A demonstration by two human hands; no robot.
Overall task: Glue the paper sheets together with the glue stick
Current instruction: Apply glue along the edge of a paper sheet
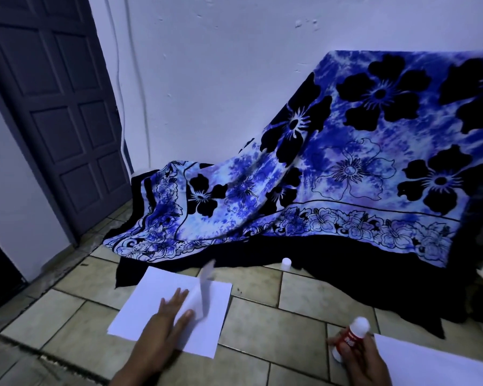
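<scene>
Low in the frame, left of centre, your left hand (169,316) lies flat with fingers spread on the white paper sheets (140,310) on the tiled floor (262,324), its thumb lifting the top sheet (204,291), which curls up blurred at the middle. At the lower right your right hand (360,358) is closed around the glue stick (350,337), red-labelled, its white uncapped tip pointing up and slightly right. Another white sheet (435,360) fills the lower right corner, just beside that hand. The small white cap (286,263) stands upright on the floor above centre, at the edge of the blue floral cloth (346,162).
</scene>
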